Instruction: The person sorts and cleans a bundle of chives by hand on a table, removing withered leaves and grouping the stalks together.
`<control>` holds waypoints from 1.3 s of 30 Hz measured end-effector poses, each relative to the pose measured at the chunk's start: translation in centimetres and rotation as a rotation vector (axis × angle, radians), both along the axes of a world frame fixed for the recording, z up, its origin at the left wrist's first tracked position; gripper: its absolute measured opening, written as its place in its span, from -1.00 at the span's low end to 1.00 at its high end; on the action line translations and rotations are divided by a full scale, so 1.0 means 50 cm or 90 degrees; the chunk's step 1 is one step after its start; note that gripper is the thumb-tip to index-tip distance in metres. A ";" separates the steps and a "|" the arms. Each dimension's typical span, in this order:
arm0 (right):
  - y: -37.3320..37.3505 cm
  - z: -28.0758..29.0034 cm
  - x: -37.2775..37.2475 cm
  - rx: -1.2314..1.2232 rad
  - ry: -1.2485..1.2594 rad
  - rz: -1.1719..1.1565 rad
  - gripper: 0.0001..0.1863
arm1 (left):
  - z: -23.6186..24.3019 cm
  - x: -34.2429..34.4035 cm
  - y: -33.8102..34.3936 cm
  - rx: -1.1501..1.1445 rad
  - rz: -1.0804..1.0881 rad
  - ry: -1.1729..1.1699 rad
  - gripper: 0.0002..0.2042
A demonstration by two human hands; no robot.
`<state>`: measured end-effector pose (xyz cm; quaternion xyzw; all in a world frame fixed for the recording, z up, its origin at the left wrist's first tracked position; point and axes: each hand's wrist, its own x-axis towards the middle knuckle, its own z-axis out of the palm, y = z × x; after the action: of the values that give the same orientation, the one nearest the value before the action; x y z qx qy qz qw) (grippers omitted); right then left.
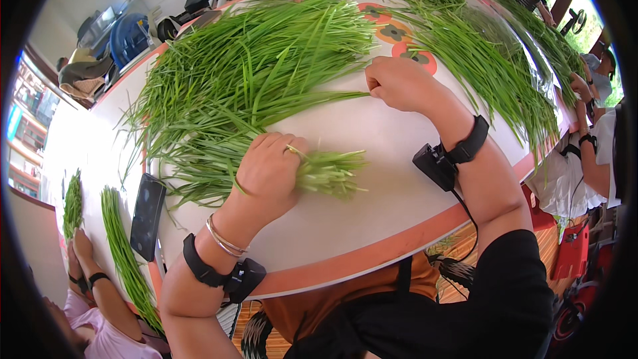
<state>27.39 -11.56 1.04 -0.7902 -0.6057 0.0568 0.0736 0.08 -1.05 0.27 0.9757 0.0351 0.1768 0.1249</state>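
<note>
While the left hand (269,173) clamps a bundle of green stalks (332,167) near mid-frame, the right hand (402,83), right of centre, closes its fingers, seemingly on a few long blades (332,98). I'd say they're picking stalks from the big heap (246,60); next probably calls for drawing those blades free. The heap spreads above the left hand; the bundle's ends poke out to that hand's right.

The white table (379,153) looks smooth and faintly glossy, the green blades (259,53) on it sleek. At the table's left lies a slick dark phone (147,216) (glass-like); over the table's near edge, polished metal bangles (219,241); just off that edge, a matt cloth sleeve (512,286).
</note>
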 end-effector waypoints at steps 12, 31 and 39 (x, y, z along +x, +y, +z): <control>0.016 0.003 -0.111 0.185 0.304 0.177 -0.87 | 0.015 -0.014 0.019 -0.112 -0.121 0.101 -0.64; 0.026 -0.006 -0.117 0.098 0.161 0.079 -0.80 | 0.022 -0.007 -0.010 0.050 -0.014 0.054 -0.63; 0.005 0.032 -0.127 -0.100 0.424 0.263 -0.80 | 0.015 -0.007 -0.001 0.065 -0.015 0.034 -0.62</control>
<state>21.05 -11.29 2.63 -0.5935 -0.6885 0.3695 0.1926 -0.28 -1.12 1.03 0.9854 0.0176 0.1509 0.0763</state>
